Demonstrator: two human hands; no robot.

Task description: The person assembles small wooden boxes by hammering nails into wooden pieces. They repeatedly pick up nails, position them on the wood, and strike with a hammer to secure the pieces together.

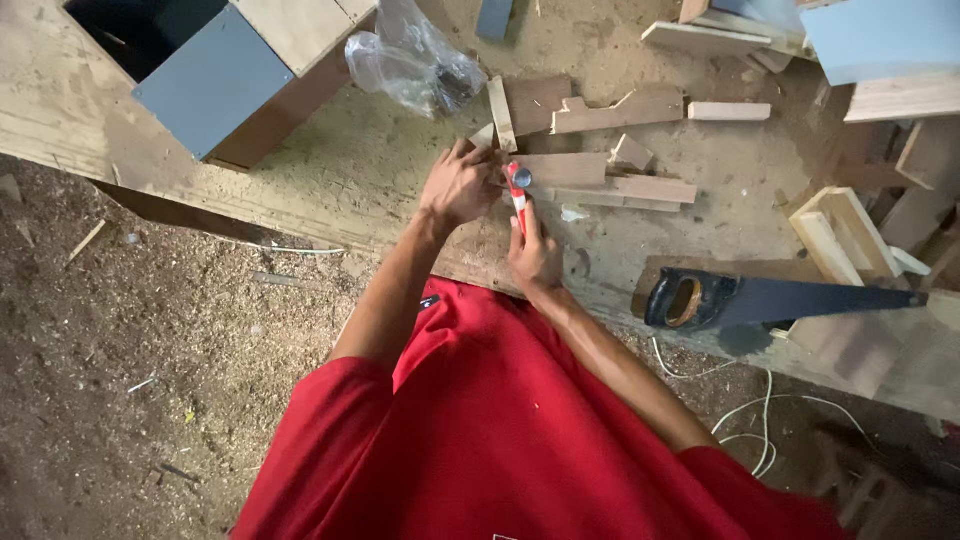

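— Since you asked where the red-and-white tool [517, 197] sits: I see it standing nearly upright at the middle of the dusty surface [340, 170], its grey head touching a flat wood strip [560, 168].

— Who holds it?

— My right hand [535, 255] does; its fingers are clenched round the lower shaft, low down, I judge, to keep the tip steady on the wood. My left hand [460, 185] lies just left of the head, fingers curled down on the strip's end, seemingly pinning it so it cannot slide. Whether they grip anything small there, I cannot tell.

— And around that?

— More offcuts [615, 110] lie just beyond, a crumpled clear plastic bag [415, 60] farther left, and a grey-faced box [215, 80] at far left. A handsaw [770, 298] rests flat to the right, well apart, handle toward me.
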